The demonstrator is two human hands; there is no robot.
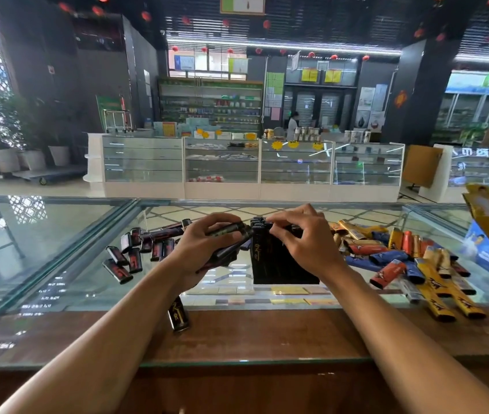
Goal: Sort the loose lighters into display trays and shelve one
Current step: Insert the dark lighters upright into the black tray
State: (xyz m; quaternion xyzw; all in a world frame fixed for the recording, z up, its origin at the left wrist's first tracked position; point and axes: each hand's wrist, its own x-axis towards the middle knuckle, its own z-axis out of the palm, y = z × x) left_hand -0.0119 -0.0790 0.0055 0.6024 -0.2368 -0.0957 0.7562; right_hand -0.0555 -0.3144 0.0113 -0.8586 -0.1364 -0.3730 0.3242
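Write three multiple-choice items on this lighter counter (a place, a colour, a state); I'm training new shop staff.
1. Relative to the display tray, the coloured lighter pile lies: A left; B right; C inside.
2. The display tray is: A black; B white; C green.
3. The left grip: A lies flat and empty; B holds several black lighters; C is out of view.
Key: B, the yellow, blue and red lighters lie to the tray's right; A, its walls show black; B, fingers curl round a bundle.

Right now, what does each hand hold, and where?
The left hand grips a bunch of black lighters around their bodies. The right hand rests curled fingers on lighter tops in the black tray; a grip is unclear.
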